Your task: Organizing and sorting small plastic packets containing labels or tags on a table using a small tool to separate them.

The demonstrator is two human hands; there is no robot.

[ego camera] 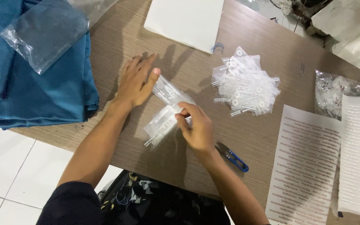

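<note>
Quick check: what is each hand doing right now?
Left hand: open, flat on the table, thumb against a small clear bag.
Right hand: fingers pinched on another small clear packet.

left hand (136, 81): flat, palm down, fingers together pointing away from the body, thumb out to the right | left forearm: bare, angled up from a dark sleeve at lower left | right hand (196, 127): back up, fingers curled inward, thumb and fingertips pinched | right forearm: bare, rising from lower right
</note>
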